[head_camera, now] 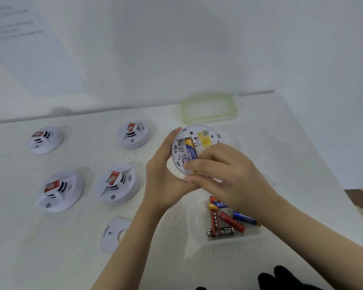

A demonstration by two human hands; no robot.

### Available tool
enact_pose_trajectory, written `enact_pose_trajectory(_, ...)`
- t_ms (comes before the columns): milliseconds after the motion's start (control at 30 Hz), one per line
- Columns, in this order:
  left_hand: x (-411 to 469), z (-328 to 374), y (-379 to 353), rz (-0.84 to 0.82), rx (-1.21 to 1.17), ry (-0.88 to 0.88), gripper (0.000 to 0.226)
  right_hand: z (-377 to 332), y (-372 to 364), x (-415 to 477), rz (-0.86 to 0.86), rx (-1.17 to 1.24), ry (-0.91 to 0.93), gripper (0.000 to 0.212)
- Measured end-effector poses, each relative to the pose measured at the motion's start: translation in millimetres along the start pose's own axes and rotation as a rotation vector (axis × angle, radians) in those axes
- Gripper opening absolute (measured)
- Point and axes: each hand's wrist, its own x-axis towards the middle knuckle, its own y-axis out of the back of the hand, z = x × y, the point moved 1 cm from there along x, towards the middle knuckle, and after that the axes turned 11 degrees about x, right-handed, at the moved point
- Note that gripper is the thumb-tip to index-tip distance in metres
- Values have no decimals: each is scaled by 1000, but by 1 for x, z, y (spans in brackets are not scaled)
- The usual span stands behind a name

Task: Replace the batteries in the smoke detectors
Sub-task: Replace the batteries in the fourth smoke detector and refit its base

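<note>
Holding the upturned smoke detector (197,132) at frame centre: left hand (164,181) grips rim — right hand (224,172) pinches battery (190,150).

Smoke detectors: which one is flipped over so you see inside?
The detector held between the left hand and right hand, its back showing a blue-and-gold battery. The other four sit face-up, red stickers on top.

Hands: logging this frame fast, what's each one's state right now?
Left hand: holds the opened smoke detector by its rim.
Right hand: fingers curled at the battery's lower end; a grip cannot be told.
</note>
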Motion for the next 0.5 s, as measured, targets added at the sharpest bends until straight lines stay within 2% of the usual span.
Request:
enact_pose_trajectory(133, -4, 7, 6, 25, 10, -1, 78, 0, -4, -10, -82, -39, 13, 24)
enact_pose_trajectory(233, -9, 8, 6, 18, 16, 5, 84, -2, -6, -8, 13, -60, -49, 21)
enact_pose_trajectory(333, -16, 6, 9, 7, -21, 20, 87, -8, -7, -4, 96, -62, -217, 21)
enact_pose_trajectory(500, -24, 12, 19, 18, -42, 43, 85, -23, -12, -2, 54, 279, -480, 28)
